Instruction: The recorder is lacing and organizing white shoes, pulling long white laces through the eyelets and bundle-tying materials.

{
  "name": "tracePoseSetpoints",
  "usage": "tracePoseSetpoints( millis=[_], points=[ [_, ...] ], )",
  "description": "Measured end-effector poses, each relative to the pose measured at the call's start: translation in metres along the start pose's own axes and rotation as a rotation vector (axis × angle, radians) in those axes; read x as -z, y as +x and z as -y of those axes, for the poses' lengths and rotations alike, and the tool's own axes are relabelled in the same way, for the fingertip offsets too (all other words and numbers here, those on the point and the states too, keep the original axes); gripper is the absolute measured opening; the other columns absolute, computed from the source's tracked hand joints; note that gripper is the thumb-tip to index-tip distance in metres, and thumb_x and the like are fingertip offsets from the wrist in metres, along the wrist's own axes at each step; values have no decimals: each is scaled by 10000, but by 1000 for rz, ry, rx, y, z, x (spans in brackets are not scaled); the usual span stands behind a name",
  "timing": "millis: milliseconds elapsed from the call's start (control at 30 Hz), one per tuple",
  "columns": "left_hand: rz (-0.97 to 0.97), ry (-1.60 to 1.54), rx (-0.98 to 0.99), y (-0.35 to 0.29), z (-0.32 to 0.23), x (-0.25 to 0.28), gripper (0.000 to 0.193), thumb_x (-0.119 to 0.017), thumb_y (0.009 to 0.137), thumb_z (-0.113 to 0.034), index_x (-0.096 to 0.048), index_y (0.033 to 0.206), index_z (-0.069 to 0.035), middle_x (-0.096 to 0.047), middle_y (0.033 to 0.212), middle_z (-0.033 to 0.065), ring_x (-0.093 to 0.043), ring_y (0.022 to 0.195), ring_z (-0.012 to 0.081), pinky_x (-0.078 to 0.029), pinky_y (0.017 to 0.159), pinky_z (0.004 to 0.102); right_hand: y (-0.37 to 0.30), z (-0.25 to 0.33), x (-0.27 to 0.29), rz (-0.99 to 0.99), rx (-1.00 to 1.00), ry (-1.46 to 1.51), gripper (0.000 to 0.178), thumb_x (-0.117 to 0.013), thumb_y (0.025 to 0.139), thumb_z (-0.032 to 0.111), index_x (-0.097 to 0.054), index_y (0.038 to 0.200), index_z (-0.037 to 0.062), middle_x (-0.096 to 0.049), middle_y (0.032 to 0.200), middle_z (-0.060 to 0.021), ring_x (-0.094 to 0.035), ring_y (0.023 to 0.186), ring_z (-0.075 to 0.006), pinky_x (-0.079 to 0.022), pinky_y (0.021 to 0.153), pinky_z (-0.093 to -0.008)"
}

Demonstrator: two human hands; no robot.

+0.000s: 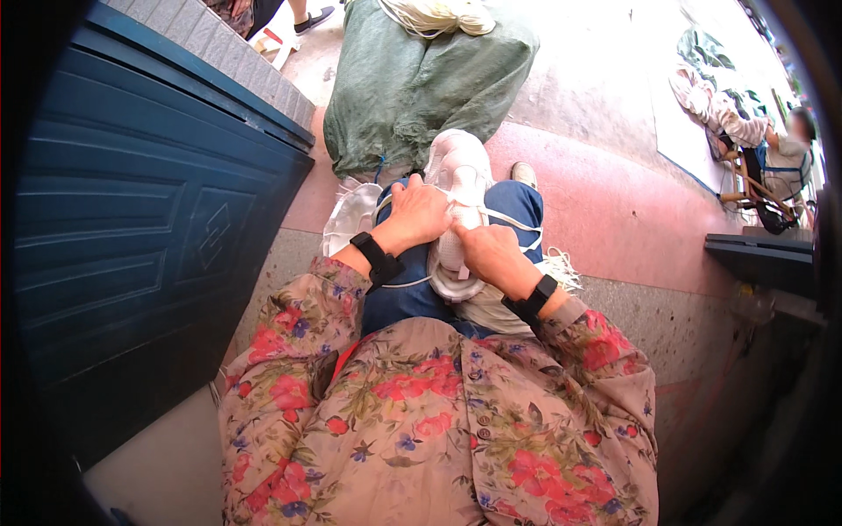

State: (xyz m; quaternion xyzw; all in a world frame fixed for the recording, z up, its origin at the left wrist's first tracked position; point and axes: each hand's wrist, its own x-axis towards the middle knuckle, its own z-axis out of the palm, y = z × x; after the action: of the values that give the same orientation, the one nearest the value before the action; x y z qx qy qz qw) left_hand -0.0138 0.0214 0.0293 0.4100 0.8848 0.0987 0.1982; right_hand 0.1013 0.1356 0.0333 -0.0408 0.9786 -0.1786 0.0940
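Note:
A white sneaker (458, 165) lies lengthwise across my lap, its sole end toward me and a pale lace (511, 219) looping out to the right. My left hand (419, 210) is closed at the sneaker's lacing, pinching the lace. From the other side my right hand (496, 255) is closed too, thumb and index finger meeting the lace at the middle of the sneaker. The fingertips of both hands nearly touch and partly hide the eyelets. Beside my left knee rests another white shoe (349, 213), partly covered by my left arm.
Beyond my knees stands a bulging green woven sack (421, 88) with a bundle of cream laces (438, 16) on top. A blue panelled door (132, 210) is close on my left. More white laces (561, 268) hang by my right knee. A seated person (787, 158) is far right.

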Motion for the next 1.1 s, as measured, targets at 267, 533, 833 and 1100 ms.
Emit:
tracePoseSetpoints(
  millis=[267,533,833,1100],
  points=[
    [177,-25,10,6,2,1,247,-496,696,-189,-660,873,-135,-604,866,84,-466,942,259,-328,757,437,2,-1,-1,55,-36,-57,197,-491,748,130,-575,909,53,-599,628,-105,-610,590,-255,-464,483,-356],
    [-62,-202,-82,5,24,-20,257,-526,706,-245,-666,905,-164,-622,863,64,-513,898,262,-369,787,404,18,-5,-9,-158,-259,197,145,-515,774,185,-587,796,61,-603,683,-148,-603,641,-293,-469,554,-385],
    [-288,-326,-76,-6,13,-22,216,-567,706,-166,-645,903,-129,-610,907,53,-501,930,267,-377,805,385,24,-13,-9,-223,46,-111,125,-496,761,158,-532,707,51,-558,553,-81,-585,504,-213,-454,462,-334],
    [-526,-217,-477,-37,-34,-14,137,-598,710,-116,-589,838,-68,-559,805,65,-499,818,254,-384,726,371,-43,-19,29,-148,-136,820,231,-420,843,184,-510,757,-10,-523,640,-171,-531,613,-307,-410,566,-400]
  ],
)
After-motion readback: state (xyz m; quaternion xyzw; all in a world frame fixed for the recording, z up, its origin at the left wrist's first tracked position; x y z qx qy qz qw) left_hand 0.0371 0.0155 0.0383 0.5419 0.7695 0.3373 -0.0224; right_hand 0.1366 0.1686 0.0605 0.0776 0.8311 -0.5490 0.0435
